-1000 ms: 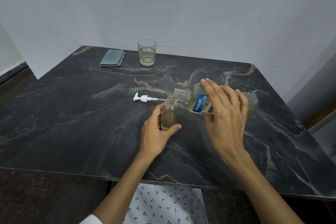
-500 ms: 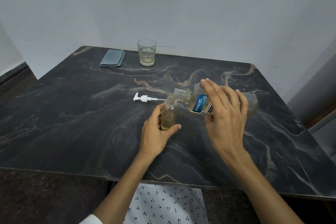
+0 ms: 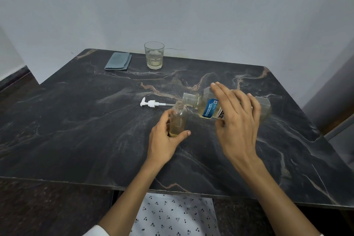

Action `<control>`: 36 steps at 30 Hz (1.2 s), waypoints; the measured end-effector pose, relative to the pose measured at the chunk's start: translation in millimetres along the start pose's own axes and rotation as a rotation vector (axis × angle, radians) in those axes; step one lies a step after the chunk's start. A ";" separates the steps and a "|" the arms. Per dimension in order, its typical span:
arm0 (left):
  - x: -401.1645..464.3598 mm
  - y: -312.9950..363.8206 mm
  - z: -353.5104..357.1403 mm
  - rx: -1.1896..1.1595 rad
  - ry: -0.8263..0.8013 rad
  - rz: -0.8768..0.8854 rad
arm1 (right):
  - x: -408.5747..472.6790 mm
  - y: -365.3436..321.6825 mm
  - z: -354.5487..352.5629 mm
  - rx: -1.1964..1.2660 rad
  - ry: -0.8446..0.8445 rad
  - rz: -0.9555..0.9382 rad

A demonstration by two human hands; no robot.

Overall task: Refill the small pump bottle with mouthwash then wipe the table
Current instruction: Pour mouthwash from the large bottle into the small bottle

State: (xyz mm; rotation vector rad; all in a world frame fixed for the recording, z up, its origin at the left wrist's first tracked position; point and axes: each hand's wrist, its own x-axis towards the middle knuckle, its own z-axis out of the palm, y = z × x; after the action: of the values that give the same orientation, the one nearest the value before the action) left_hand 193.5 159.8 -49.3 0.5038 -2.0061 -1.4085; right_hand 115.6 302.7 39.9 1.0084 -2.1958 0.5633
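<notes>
A small clear bottle (image 3: 178, 119) stands upright on the dark marble table (image 3: 76, 130), its neck uncovered and pale yellow liquid in its lower part. My left hand (image 3: 164, 140) grips it round the base. My right hand (image 3: 236, 122) holds a large mouthwash bottle (image 3: 206, 108) tipped on its side, mouth just above the small bottle's neck. The white pump head (image 3: 151, 103) lies on the table to the left, behind the small bottle. A folded blue-grey cloth (image 3: 118, 61) lies at the far left of the table.
A drinking glass (image 3: 154, 55) with a little pale liquid stands at the table's far edge, next to the cloth. A wall rises right behind the table. The near table edge runs just in front of my body.
</notes>
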 end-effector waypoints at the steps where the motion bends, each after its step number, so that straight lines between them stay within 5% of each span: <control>1: 0.2 -0.2 0.3 -0.003 -0.001 -0.004 | 0.0 0.1 0.1 -0.001 -0.002 -0.001; 36: 0.8 -3.7 1.4 -0.023 -0.011 -0.009 | -0.3 -0.5 0.1 -0.002 0.007 0.003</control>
State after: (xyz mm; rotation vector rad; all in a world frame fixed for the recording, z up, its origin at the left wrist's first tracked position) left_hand 191.9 159.0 -52.8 0.4964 -1.9964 -1.4407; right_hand 116.1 302.5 39.7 1.0014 -2.1918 0.5643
